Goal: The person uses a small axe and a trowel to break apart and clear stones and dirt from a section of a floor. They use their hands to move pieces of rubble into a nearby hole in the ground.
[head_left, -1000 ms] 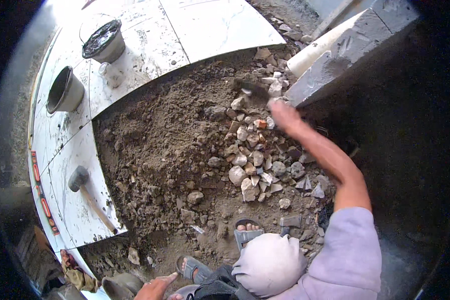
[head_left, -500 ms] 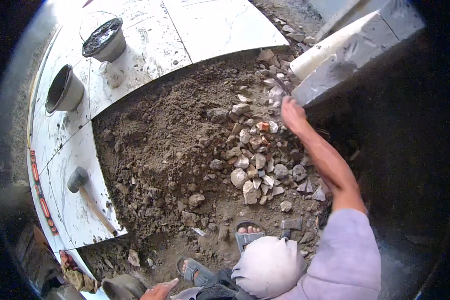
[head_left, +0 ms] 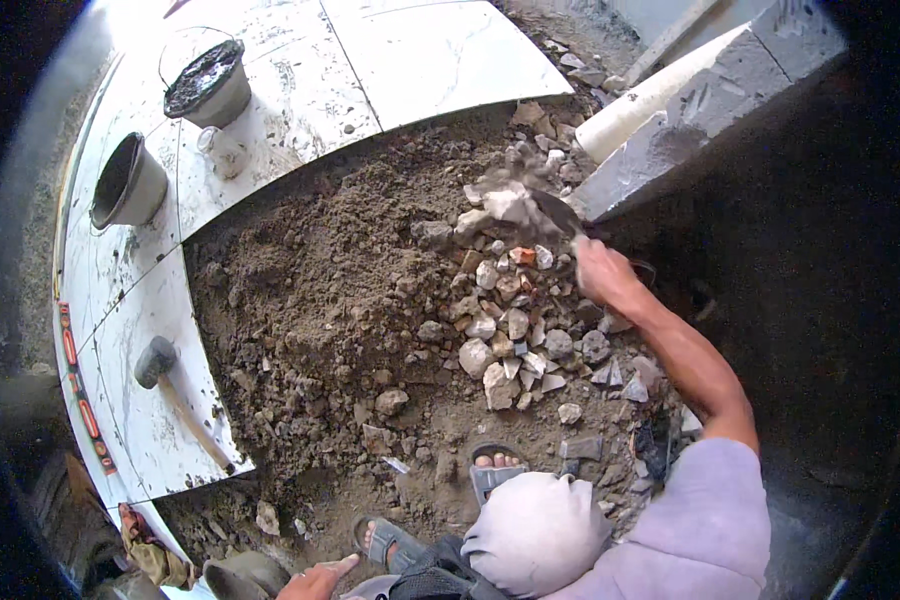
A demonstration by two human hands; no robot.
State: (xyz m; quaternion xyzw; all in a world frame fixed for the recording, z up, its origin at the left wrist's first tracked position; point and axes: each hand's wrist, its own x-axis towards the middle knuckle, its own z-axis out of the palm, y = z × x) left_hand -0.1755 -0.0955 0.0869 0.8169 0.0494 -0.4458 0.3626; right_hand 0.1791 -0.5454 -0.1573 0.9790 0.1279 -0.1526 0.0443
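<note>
My right hand (head_left: 603,272) is closed around the handle of a trowel (head_left: 558,212), its dark blade tilted down over the rubble beside the grey block ledge. At the blade's left a large pale stone (head_left: 510,205) and loose soil are smeared by motion. Just nearer lies a heap of broken stones (head_left: 515,325), with an orange piece (head_left: 523,256) among them. Low in the picture, my left hand (head_left: 312,580) is partly cut off; a finger stretches out and nothing shows in it. It is nearest to a grey bucket (head_left: 245,575).
White floor tiles (head_left: 450,55) border the dug soil (head_left: 310,290). On them are a mortar-filled bucket (head_left: 210,85), a second bucket (head_left: 135,180), a cloudy jar (head_left: 222,152), a rubber mallet (head_left: 175,385) and an orange spirit level (head_left: 85,385). A block ledge (head_left: 705,115) and white pipe (head_left: 660,90) jut in.
My right hand has come nearer and slightly right, drawing the trowel back from beside the ledge. Stone and soil by its blade have shifted left. My left hand has hardly moved.
</note>
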